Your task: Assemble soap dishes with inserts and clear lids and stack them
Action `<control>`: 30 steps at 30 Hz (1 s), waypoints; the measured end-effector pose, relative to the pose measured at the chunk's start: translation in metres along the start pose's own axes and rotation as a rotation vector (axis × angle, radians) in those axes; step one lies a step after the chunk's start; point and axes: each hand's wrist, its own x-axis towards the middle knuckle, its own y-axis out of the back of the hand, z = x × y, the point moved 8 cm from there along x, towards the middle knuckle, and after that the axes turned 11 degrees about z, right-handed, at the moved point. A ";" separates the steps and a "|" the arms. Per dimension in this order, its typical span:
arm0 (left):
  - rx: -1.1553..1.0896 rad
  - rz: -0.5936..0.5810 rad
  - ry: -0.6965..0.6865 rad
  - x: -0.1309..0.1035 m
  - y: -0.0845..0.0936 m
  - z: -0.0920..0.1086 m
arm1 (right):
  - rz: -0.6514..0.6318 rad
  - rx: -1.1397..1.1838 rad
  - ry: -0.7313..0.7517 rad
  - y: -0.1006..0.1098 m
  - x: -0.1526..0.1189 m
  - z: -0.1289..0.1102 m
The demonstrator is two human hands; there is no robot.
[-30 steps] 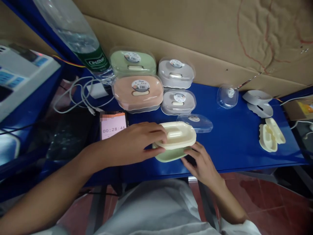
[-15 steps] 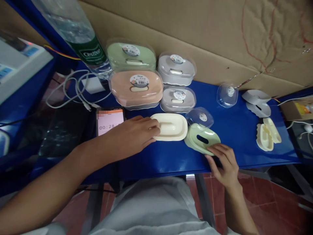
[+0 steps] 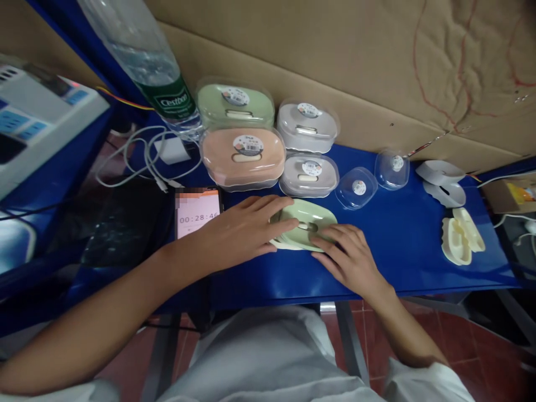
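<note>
A green oval shell with a slot (image 3: 307, 215) sits over a cream oval tray (image 3: 288, 245). The tray's raised middle ridge shows in the slot, and most of the tray is hidden beneath the shell. My left hand (image 3: 251, 226) grips the shell's left end, thumb and fingers at opposite edges. My right hand (image 3: 347, 254) is closed on its near right side, with fingertips by the slot. Behind it lies a clear oval cover (image 3: 355, 188) with a round label.
Several boxed oval sets, among them a peach one (image 3: 240, 156), stand behind. At left are a phone timer (image 3: 196, 212), a water bottle (image 3: 167, 95) and a white cable (image 3: 125, 162). Another clear cover (image 3: 392, 167), grey pieces (image 3: 439, 173) and cream pieces (image 3: 456, 240) lie right.
My right hand has brought the green shell leftward onto the cream tray. My left hand has moved from the tray's edge to the shell. The nearer clear cover now lies apart from the shell.
</note>
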 end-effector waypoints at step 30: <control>-0.187 -0.030 0.228 -0.007 -0.006 -0.024 | -0.177 -0.233 -0.358 0.031 -0.002 0.186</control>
